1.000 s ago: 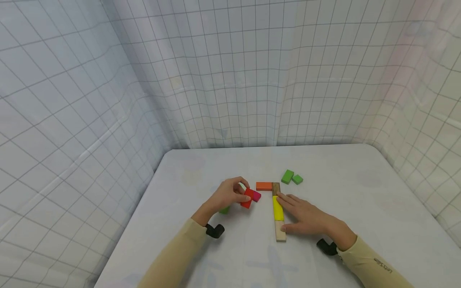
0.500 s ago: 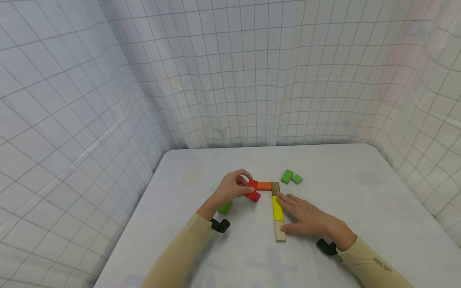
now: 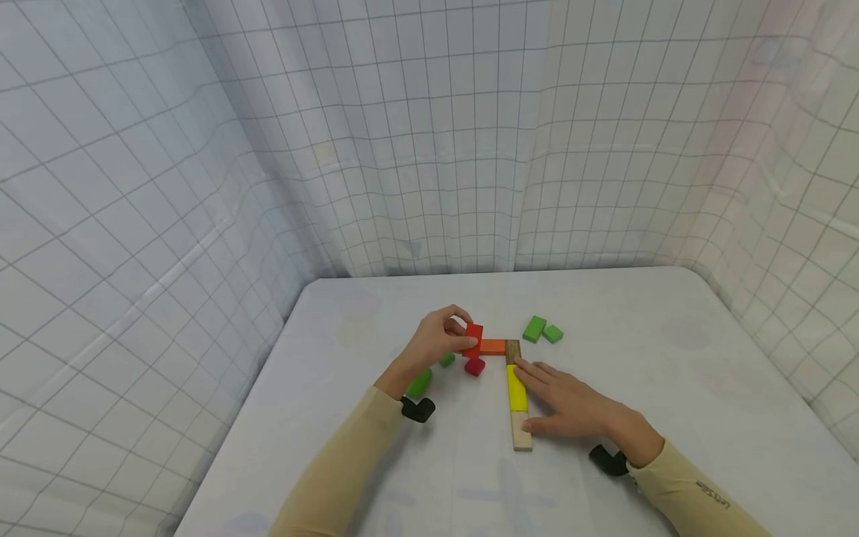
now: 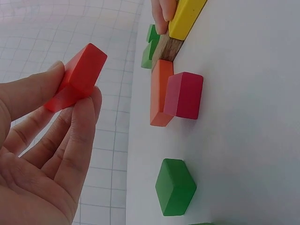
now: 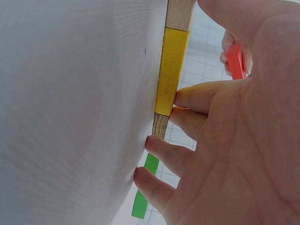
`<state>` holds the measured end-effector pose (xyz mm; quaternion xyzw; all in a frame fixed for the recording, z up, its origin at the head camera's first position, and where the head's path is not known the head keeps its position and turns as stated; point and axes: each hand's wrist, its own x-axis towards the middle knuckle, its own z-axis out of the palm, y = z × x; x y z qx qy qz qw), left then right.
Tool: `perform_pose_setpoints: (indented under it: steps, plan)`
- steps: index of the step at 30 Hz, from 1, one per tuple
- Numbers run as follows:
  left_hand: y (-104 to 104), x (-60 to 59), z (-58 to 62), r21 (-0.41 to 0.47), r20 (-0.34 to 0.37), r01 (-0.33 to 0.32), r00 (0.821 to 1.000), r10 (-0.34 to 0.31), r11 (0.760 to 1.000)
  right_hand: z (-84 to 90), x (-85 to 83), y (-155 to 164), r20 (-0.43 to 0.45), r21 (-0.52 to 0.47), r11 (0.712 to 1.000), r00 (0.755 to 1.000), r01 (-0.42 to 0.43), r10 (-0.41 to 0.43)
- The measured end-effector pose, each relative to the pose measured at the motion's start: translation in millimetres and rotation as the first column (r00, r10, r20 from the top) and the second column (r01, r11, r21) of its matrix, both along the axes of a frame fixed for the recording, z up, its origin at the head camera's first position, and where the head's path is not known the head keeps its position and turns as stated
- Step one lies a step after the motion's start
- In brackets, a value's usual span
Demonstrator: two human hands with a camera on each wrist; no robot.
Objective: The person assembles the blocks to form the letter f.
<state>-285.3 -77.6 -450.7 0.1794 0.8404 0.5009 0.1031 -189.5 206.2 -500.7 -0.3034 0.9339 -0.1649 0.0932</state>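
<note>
My left hand [image 3: 436,339] pinches a red block [image 4: 82,77] between thumb and fingers, held above the table. Below it in the left wrist view lie an orange block [image 4: 161,93] and a dark pink block [image 4: 185,95]. The orange one meets a brown wood-grain block [image 3: 513,351], which heads a line with a yellow block [image 3: 517,388] and a pale wooden block [image 3: 521,431]. Along the right side of that line my right hand [image 3: 570,403] lies with fingers extended. Its fingertips touch the yellow block [image 5: 172,70], and the thumb is by the pale block.
Two green blocks lie behind the line, a larger one [image 3: 535,329] and a smaller one [image 3: 553,333]. Near my left wrist are another green block [image 3: 419,383] and a small green block [image 3: 447,359]. Gridded white curtains [image 3: 429,149] surround the white table [image 3: 362,313].
My left hand has carried the red block away from me and a little right, from beside the pink block to the orange block's left end. The right hand stays put.
</note>
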Motion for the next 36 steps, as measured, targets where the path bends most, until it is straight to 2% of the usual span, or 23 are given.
perform_pose_setpoints:
  steps: [6,22,36]
  plan:
    - [4,-10.0,-3.9,0.039,0.014,0.011,1.000,-0.011,0.999,-0.2,-0.4,-1,0.016,0.002,1.000,1.000,0.012,-0.013]
    - [24,-32.6,-12.6,0.039,0.009,-0.032,0.999,0.031,0.999,-1.2,-1.0,1,-0.002,-0.018,1.000,1.000,-0.002,0.002]
    - [43,-47.1,-12.5,0.035,0.016,-0.028,0.999,0.027,0.999,-0.5,-0.9,1,-0.012,-0.021,1.000,1.000,-0.010,0.009]
